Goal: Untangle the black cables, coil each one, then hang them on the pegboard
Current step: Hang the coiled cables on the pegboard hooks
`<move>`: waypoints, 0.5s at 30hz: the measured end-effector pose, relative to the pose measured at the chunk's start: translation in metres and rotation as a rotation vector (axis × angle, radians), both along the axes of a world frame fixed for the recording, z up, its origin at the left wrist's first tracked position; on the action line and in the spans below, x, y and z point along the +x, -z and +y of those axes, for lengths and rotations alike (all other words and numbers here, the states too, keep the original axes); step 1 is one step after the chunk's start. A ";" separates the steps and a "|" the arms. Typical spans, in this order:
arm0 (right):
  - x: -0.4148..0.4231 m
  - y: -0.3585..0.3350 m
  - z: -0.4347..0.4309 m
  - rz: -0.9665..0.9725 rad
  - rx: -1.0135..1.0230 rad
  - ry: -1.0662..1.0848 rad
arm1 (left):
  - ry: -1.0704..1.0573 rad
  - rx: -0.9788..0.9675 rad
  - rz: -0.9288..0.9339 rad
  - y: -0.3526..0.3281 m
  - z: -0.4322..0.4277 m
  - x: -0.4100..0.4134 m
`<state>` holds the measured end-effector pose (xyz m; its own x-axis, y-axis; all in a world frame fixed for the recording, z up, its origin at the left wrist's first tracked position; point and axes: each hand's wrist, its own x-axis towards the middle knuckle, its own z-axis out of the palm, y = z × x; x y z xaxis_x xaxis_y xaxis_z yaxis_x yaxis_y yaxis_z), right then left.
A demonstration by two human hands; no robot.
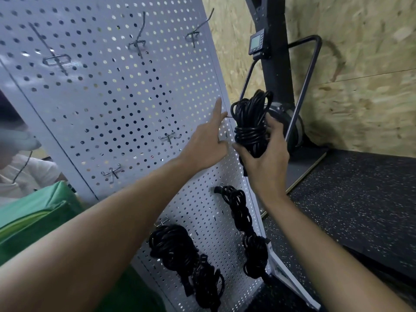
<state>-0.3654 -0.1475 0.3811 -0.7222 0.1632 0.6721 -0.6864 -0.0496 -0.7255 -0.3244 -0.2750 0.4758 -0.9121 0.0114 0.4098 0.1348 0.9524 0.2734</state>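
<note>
Pegboard (112, 97) is filling the left and centre of the frame, with hung coils (177, 246) sitting at bottom centre. Left hand (207, 140) is lying open at centre, fingers straight against the board beside a thin hook (229, 117). Just right of it, right hand (267, 158) is gripping the coil (249, 118) around its wrapped waist, fingers curled. The coil is looking light, floppy but bundled, with a rubbery, grippy jacket. Gripping at the wrap is probably best, leaving the top loops free for the hook.

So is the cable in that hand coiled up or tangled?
Coiled: the black cable forms neat loops, with turns wrapped round its middle, in the right hand.
</note>
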 end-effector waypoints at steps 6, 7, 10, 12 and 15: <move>-0.018 -0.006 -0.017 0.016 0.137 -0.002 | -0.087 0.052 0.045 -0.006 0.008 0.004; -0.023 -0.005 -0.020 0.001 0.136 -0.024 | -0.097 0.056 0.062 -0.005 0.008 0.004; -0.029 0.000 -0.022 -0.014 0.131 -0.059 | -0.071 0.074 0.149 0.005 0.010 0.001; -0.028 0.005 -0.022 0.000 0.149 -0.082 | -0.096 0.073 0.220 0.010 0.007 -0.002; -0.024 0.013 -0.021 0.011 0.189 -0.125 | -0.126 0.084 0.199 0.011 0.001 -0.001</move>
<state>-0.3894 -0.1685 0.3682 -0.7212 -0.0564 0.6904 -0.6916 0.0015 -0.7223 -0.3254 -0.2737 0.4648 -0.8054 -0.1386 0.5763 0.0756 0.9403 0.3318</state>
